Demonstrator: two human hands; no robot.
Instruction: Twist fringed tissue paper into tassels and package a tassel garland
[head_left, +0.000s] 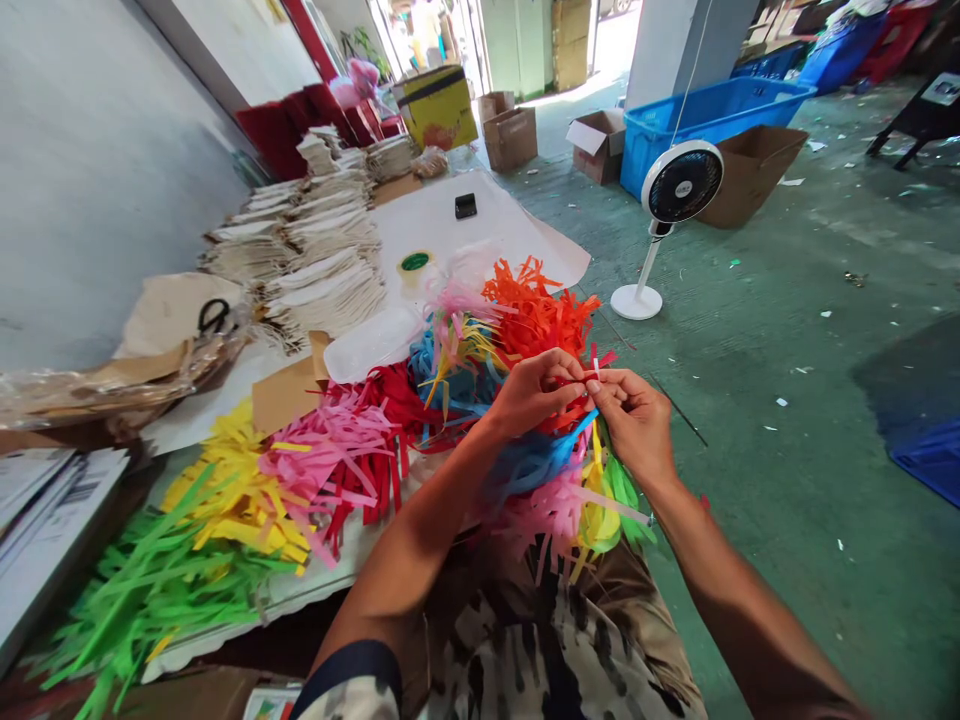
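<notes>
My left hand [534, 392] and my right hand [636, 418] meet at the fingertips over the table's near edge. Both pinch the top of a bunch of coloured paper strips [559, 480]: blue, pink, yellow, green and red strips hang below my hands onto my lap. A short white strip end sticks up between my fingertips. Behind my hands lie piles of fringed paper: orange [541, 308], blue [450, 375], red, pink [337, 450], yellow [229, 490] and green [150, 590].
Stacks of cream cloth bags [315, 240] fill the table's far left, with black scissors [214, 316], a green tape roll [415, 262] and a small black object [466, 206]. A white standing fan [679, 190], blue crates [705, 115] and cardboard boxes [511, 135] stand on the green floor.
</notes>
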